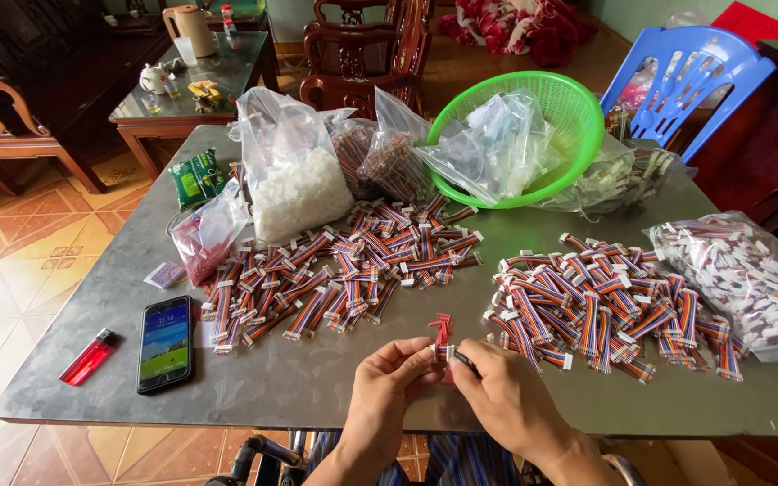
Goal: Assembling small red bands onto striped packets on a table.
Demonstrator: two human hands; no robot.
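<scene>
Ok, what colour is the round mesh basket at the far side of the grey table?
Bright green; the round plastic mesh basket shows best in the head view.

a grey surface (317, 378) is seen covered with two heaps of striped ribbon cables (344, 270) (601, 301), clear bags (294, 171), a green basket (569, 108), a phone (166, 343) and a red lighter (88, 357).

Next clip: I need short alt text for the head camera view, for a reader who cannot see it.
Two bare hands, left hand and right hand, pinch a small striped wire connector over a grey table. Two heaps of similar cables lie behind, with a green basket, a phone and a red lighter.
</scene>
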